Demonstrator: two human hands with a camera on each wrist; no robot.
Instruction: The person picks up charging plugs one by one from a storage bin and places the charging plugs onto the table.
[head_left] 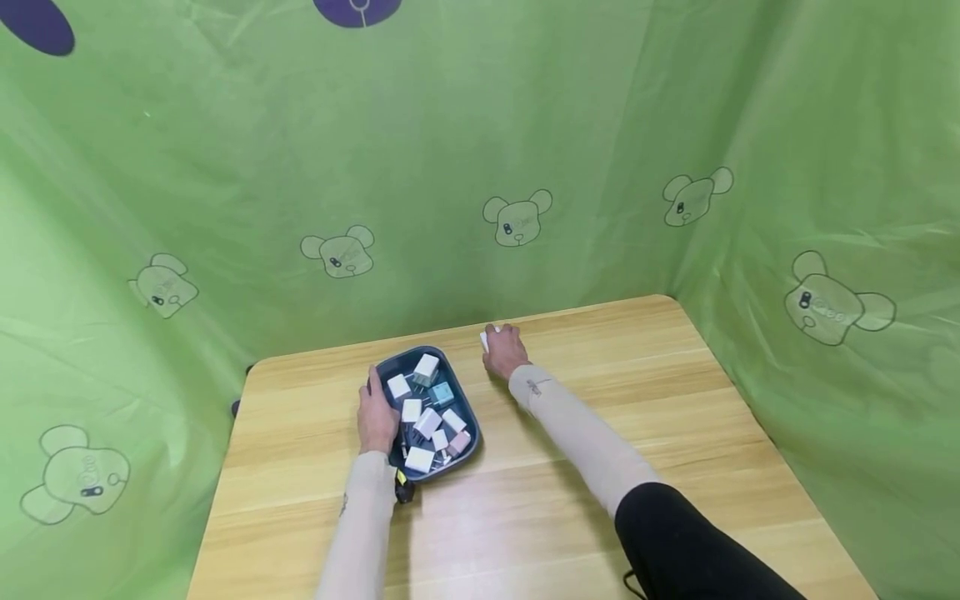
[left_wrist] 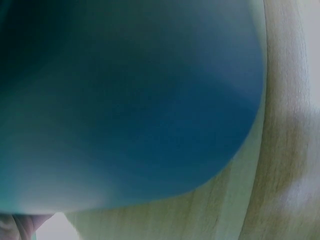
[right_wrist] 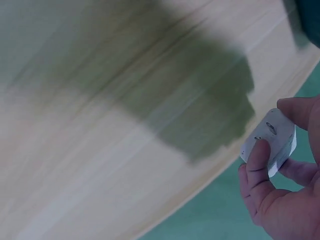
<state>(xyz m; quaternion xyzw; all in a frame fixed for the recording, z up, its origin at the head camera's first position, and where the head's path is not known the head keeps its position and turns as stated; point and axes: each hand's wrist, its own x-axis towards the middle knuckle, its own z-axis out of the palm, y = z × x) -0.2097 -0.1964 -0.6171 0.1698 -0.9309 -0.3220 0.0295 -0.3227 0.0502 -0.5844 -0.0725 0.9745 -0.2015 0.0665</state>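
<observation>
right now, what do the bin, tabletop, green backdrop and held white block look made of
Bin: probably plastic, smooth, satin blue, rounded corner.
Tabletop: wood or laminate, glossy, with pale grain and reflected light.
Backdrop: thin plastic or coated fabric, creased and faintly shiny.
White block: likely plastic, smooth flat faces.

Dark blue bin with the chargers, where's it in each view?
Head: dark blue bin, slightly left of centre, lower half.
Left wrist: dark blue bin close up, filling the upper left.
Right wrist: dark blue bin cut off, top right corner.
Shared landmark: wood-grain tabletop.
</observation>
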